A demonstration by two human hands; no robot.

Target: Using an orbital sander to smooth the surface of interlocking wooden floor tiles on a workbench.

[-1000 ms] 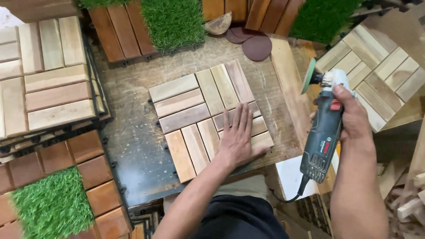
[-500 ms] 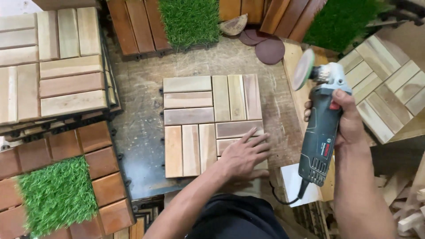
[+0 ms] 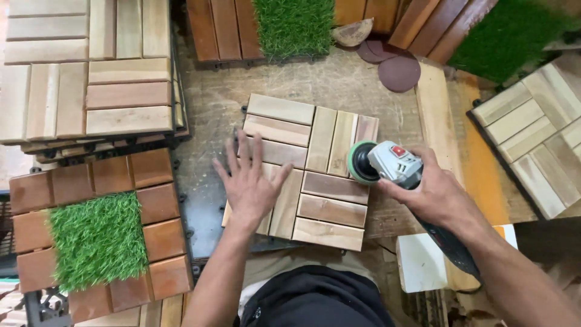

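Observation:
A square wooden slat tile of pale and brownish strips lies on the worn workbench in front of me. My left hand rests flat on the tile's left side, fingers spread. My right hand grips a grey angle grinder with a red switch. Its green-rimmed sanding disc stands on edge at the tile's right side, over the slats. Whether the disc touches the wood I cannot tell.
Stacks of pale slat tiles sit at the left and another tile at the right. Stained tiles with artificial grass squares lie at lower left, more at the back. Round sanding discs lie behind. A loose plank runs along the right.
The tile has been turned and shifted on the bench. My left hand moved from its lower right to its left side. The grinder swung in from the right and now sits over the tile.

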